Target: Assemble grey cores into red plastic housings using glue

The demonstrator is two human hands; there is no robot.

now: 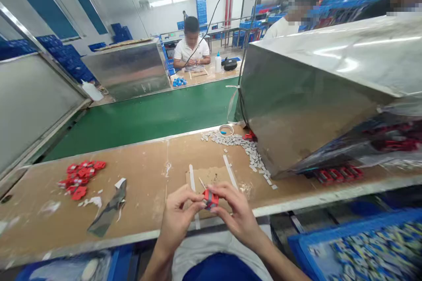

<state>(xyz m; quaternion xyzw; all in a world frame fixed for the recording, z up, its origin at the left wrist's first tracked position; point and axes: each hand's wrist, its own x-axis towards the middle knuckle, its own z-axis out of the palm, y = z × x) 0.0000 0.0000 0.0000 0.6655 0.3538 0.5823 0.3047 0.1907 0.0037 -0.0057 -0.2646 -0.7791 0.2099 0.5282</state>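
At the near edge of the brown workbench (138, 171), both hands meet over a small red part (210, 199). The left hand (178, 221) pinches it from the left, thumb and fingers closed on it, and the right hand (235, 215) grips it from the right, fingertips clamped on its top and side. A heap of similar red parts (81, 178) lies well to the left. Small grey pieces (242, 145) trail along the far right, beside a big metal hood (313, 105).
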